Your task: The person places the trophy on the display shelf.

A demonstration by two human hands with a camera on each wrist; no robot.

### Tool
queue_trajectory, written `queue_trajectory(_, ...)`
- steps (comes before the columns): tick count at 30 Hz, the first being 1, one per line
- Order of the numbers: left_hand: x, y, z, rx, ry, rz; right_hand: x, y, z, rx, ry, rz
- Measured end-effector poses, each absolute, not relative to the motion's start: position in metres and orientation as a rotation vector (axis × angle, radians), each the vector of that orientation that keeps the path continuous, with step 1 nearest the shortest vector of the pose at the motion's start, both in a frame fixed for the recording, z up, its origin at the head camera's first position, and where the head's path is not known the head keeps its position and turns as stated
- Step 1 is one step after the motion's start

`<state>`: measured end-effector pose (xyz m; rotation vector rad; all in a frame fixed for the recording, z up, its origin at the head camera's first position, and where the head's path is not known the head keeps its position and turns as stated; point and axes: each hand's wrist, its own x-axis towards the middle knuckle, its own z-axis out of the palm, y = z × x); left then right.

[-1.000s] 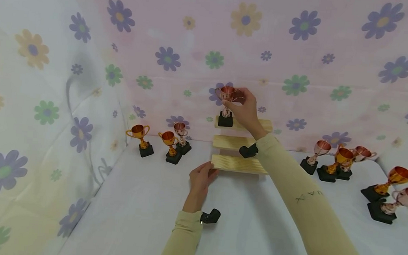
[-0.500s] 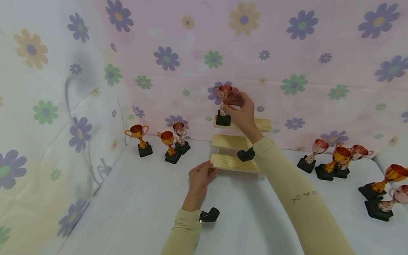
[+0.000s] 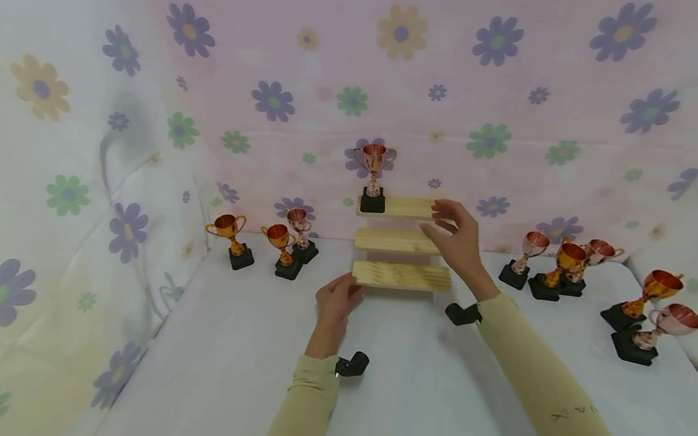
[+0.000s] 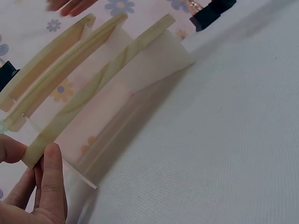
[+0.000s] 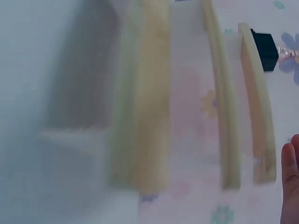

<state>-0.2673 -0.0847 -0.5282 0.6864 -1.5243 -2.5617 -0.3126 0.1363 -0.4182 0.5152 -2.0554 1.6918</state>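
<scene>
R wrist cam gives me a blurred bottom board (image 5: 152,93) on the three-tier pale-wood stand (image 3: 399,241), w/ the right hand (image 3: 459,242) cut off at the edge. Same cam crops the shiny rose-gold two-handled cup trophy w/ black square base (image 3: 374,179); in head view I see it whole, upright on the top board's (image 3: 409,209) L end. Right hand is released, fingers loosely bent, by that board's R end; can't tell if it's touching. Left hand (image 3: 335,298) pinches the bottom board's L end betw. thumb & fingers
</scene>
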Motion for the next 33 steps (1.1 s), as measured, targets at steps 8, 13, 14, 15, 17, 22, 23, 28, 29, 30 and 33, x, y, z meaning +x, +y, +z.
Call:
queue_trajectory(8,-0.271,-0.085,-0.527,0.693,-1.525,-2.537,-0.276,0.188,-0.462,0.335,-2.034,1.545)
queue_trajectory(13,-0.270,-0.085,-0.527,0.703,-1.536,-2.531,-0.261,0.211,-0.492,0.135,-2.039,1.484)
queue_trajectory(14,-0.270,-0.084,-0.527,0.705,-1.534,-2.532,-0.261,0.217,-0.500,0.092,-2.036,1.482)
queue_trajectory(15,-0.269,-0.084,-0.527,0.705,-1.532,-2.532,-0.261,0.223,-0.506,0.049,-2.032,1.485)
queue_trajectory(17,-0.268,-0.084,-0.527,0.712,-1.529,-2.533,-0.261,0.234,-0.518,-0.047,-2.057,1.487)
queue_trajectory(22,-0.267,-0.082,-0.527,0.706,-1.527,-2.533,-0.255,0.251,-0.521,-0.265,-2.213,1.449)
queue_trajectory(23,-0.266,-0.082,-0.526,0.701,-1.528,-2.530,-0.255,0.253,-0.520,-0.294,-2.231,1.450)
queue_trajectory(28,-0.266,-0.083,-0.526,0.695,-1.533,-2.522,-0.261,0.257,-0.517,-0.364,-2.161,1.527)
queue_trajectory(29,-0.266,-0.083,-0.526,0.698,-1.538,-2.523,-0.263,0.257,-0.517,-0.366,-2.129,1.538)
queue_trajectory(30,-0.266,-0.083,-0.526,0.702,-1.542,-2.524,-0.265,0.257,-0.518,-0.371,-2.098,1.547)
queue_trajectory(33,-0.266,-0.082,-0.526,0.708,-1.552,-2.526,-0.273,0.257,-0.518,-0.392,-2.023,1.563)
